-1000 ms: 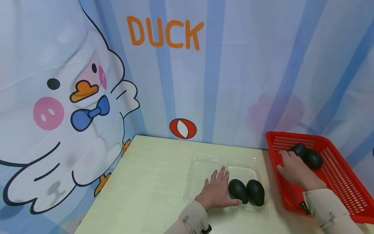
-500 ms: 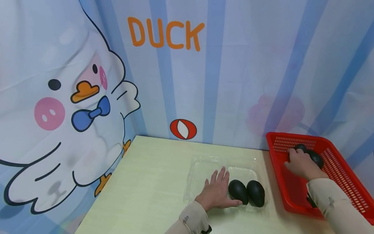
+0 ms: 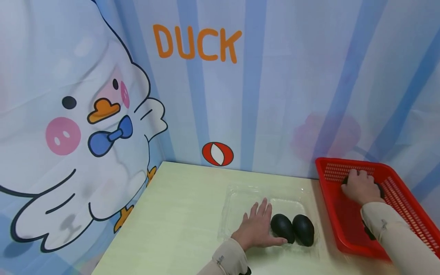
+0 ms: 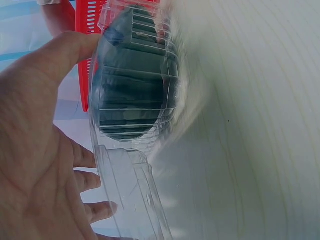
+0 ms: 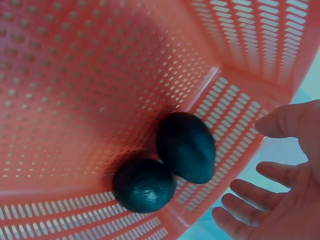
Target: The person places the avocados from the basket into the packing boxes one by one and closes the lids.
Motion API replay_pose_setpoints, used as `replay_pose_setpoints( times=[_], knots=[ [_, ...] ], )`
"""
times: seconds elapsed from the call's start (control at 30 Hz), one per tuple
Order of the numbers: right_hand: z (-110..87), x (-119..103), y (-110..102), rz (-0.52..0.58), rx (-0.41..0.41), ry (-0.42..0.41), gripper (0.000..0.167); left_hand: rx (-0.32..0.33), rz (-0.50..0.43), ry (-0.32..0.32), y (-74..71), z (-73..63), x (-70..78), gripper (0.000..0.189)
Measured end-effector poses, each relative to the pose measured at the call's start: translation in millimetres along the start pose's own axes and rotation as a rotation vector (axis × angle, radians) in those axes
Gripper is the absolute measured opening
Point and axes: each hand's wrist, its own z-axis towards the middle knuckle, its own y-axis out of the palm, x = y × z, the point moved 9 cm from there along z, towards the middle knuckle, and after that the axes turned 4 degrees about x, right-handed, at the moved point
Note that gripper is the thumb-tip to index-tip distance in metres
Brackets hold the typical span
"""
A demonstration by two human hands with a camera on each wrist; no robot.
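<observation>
Two dark avocados (image 3: 303,230) lie side by side in the right part of a clear plastic clamshell container (image 3: 231,206). My left hand (image 3: 256,229) rests along the container with its fingers spread and relaxed. In the left wrist view, the thumb reaches the container rim near an avocado (image 4: 132,85) seen through the ribbed wall. My right hand (image 3: 361,187) is inside the red plastic basket (image 3: 331,219), over two more avocados that it mostly covers in the head view. The right wrist view shows these avocados (image 5: 186,147) lying against each other, apart from the loosely spread fingers (image 5: 255,195).
The basket, with slotted walls, stands right of the container on a pale wooden table (image 3: 172,214). Behind hangs a striped blue curtain (image 3: 285,88) with a duck print on the left.
My right hand has moved right and farther over the avocados in the basket, hiding more of them. The left hand stays at the container. The head view has shifted slightly.
</observation>
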Motion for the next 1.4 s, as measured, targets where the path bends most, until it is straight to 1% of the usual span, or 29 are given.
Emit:
replay_pose_setpoints(
  times=[0.17,0.37,0.5,0.63,0.73,0.93,1.0,1.07,1.2,1.4],
  knots=[
    [8.7,13,8,-0.026,-0.032,-0.018,0.058,0.002,0.009,0.002,1.1,1.4,0.9,0.113],
    [9.2,22,16,-0.07,-0.057,-0.05,0.055,-0.015,0.015,0.006,3.3,0.8,2.6,0.113],
    [6.4,29,23,-0.073,-0.081,-0.036,0.053,-0.037,0.001,0.002,6.7,0.0,3.4,0.112],
    [6.7,42,32,-0.063,-0.093,-0.019,0.054,-0.056,-0.02,-0.006,11.8,-0.3,3.6,0.112],
    [8.1,51,37,-0.06,-0.096,-0.014,0.057,-0.059,-0.017,-0.005,15.6,-0.9,3.7,0.112],
    [7.6,65,45,-0.039,-0.138,0.014,0.061,-0.064,0.008,0.015,19.7,-2.6,5.2,0.11],
    [8.8,65,47,-0.031,-0.146,0.011,0.064,-0.06,0.013,0.016,18.8,-2.3,5.1,0.11],
    [11.1,62,48,-0.031,-0.148,-0.012,0.068,-0.052,0.012,0.009,16.0,-1.9,4.1,0.111],
    [19.0,51,47,-0.037,-0.166,-0.058,0.072,-0.033,0.013,-0.005,10.1,0.5,0.9,0.112],
    [30.1,40,52,-0.013,-0.241,-0.033,0.073,-0.02,0.017,-0.026,4.2,3.7,-2.5,0.113]
  ],
)
